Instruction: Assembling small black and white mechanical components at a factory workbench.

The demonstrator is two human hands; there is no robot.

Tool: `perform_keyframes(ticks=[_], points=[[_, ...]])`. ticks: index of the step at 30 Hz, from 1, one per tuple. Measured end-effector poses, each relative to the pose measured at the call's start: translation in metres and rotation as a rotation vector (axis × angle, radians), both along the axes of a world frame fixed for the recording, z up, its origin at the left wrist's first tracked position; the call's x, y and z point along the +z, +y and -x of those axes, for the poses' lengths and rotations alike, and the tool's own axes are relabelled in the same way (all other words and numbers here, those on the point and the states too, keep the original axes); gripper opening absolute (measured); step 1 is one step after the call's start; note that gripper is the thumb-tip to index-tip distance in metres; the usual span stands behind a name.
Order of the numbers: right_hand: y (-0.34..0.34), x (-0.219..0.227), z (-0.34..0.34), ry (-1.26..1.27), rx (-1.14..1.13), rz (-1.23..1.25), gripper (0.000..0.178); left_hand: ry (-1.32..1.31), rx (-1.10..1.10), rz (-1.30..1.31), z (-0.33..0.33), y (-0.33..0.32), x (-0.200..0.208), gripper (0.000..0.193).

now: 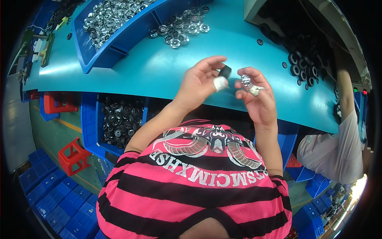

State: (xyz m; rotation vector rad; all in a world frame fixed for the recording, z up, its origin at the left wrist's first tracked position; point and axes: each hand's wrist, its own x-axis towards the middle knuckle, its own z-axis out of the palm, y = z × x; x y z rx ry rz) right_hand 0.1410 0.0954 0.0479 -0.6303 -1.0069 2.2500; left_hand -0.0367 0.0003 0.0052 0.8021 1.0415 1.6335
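Observation:
My left hand (197, 84) is raised over the turquoise table, its thumb and fingers closed on a small black rubber tyre (225, 71). Facing it, my right hand (260, 99) pinches a shiny silver wheel hub (246, 81) between thumb and fingers. A narrow gap separates the tyre from the hub. White wrapping (219, 83) covers my left thumb, and a similar pale wrap (256, 91) is on a digit of the right hand. Beyond my hands, several loose chrome hubs (184, 38) lie in a heap on the table.
A blue bin (118, 53) full of chrome hubs stands at the far left. Black tyres (302, 67) spill from a box at the right, where a co-worker's arm (345, 89) reaches in. Below the table edge, another blue bin (90, 126) holds black-and-silver wheels. Red stools (74, 156) stand left.

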Motion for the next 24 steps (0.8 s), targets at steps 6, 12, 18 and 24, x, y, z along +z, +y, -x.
perform_keyframes(ticks=[6, 12, 18, 24], points=[[-0.006, -0.015, 0.0, -0.321, -0.007, -0.107, 0.043, 0.67, 0.165, -0.072, -0.001, -0.003, 0.012, 0.08], [-0.005, -0.014, 0.007, -0.386, -0.024, -0.107, 0.041, 0.671, 0.152, -0.081, -0.006, -0.001, 0.012, 0.081], [-0.001, -0.017, 0.008, -0.421, -0.002, -0.119, 0.034, 0.653, 0.143, -0.076, -0.008, -0.002, 0.008, 0.079], [0.025, -0.017, 0.021, -0.398, 0.031, -0.016, 0.025, 0.862, 0.32, -0.095, 0.004, -0.001, 0.017, 0.076]])
